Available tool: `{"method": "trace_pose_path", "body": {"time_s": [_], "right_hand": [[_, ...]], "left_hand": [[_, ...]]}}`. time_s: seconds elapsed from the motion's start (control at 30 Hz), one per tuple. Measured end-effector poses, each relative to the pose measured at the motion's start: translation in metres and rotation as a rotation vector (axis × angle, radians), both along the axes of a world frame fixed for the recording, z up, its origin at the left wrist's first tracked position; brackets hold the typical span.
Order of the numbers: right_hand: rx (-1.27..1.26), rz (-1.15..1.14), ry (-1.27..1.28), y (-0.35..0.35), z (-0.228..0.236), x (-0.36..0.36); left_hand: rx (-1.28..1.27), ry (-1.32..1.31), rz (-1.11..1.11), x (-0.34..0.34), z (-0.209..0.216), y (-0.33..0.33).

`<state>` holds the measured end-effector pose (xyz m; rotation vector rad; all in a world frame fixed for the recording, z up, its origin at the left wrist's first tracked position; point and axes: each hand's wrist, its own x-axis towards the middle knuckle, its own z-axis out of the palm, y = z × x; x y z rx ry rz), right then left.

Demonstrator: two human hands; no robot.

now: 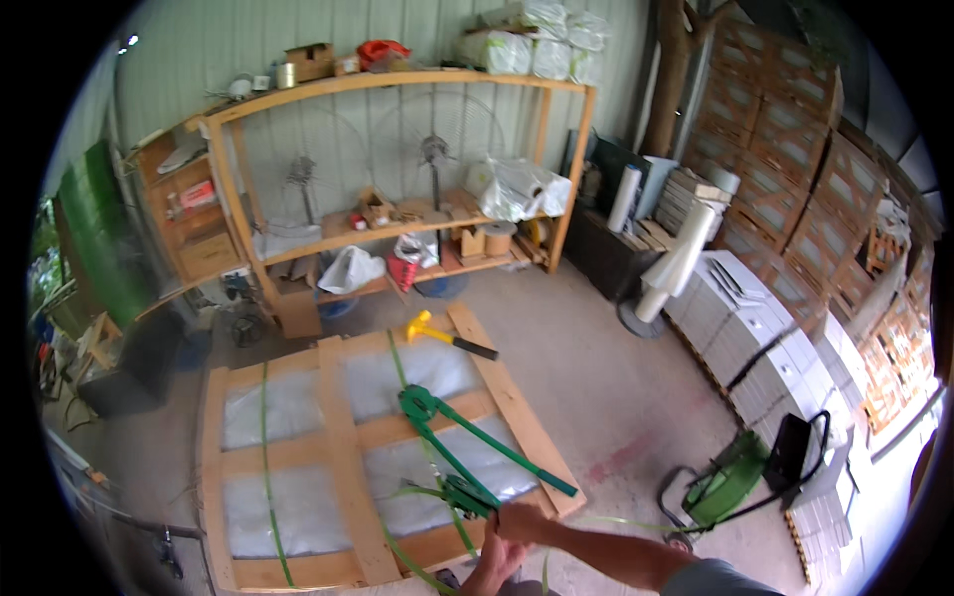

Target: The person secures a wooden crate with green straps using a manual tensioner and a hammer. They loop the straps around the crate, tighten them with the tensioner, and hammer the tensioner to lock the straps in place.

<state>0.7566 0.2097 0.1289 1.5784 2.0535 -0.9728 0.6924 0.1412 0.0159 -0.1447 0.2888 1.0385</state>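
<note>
A green strapping tensioner [467, 496] sits on the wooden crate [343, 457], on a green strap [390, 350]. My right hand [523, 522] is closed around the tensioner's handle end. Right below and against it is my left hand [501, 556], its fingers curled; what they hold is hidden. Loose green strap ends curve past the tensioner toward the near edge. Beyond the hands lies a long-handled green strap sealer [487, 444], its jaw end pointing away from me. A yellow claw hammer [449, 336] with a black grip rests near the crate's far edge.
A second green strap [269, 467] crosses the crate's left side. A wheeled green strap dispenser [725, 484] stands at right, near stacked white boxes [760, 318]. Behind the crate is a wooden shelf [397, 79] holding wrapped packages and two fans. Crates with wooden slats rise at far right.
</note>
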Motion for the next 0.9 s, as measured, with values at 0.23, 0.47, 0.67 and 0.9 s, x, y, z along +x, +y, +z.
{"method": "trace_pose_path", "body": {"time_s": [0.23, 0.47, 0.67, 0.9], "right_hand": [[0.059, -0.13, 0.079, -0.02, -0.017, -0.006], [0.148, 0.135, -0.081, 0.033, 0.045, 0.039], [0.018, -0.373, 0.39, -0.024, 0.041, 0.111], [-0.083, -0.576, 0.829, -0.06, 0.01, 0.051]], "left_hand": [[-0.062, 0.328, -0.187, -0.034, 0.028, -0.011], [0.102, -0.033, -0.245, 0.009, 0.049, 0.029], [0.247, 0.326, -0.397, 0.035, 0.055, 0.01], [0.367, 1.114, -0.222, -0.037, 0.068, -0.008]]}}
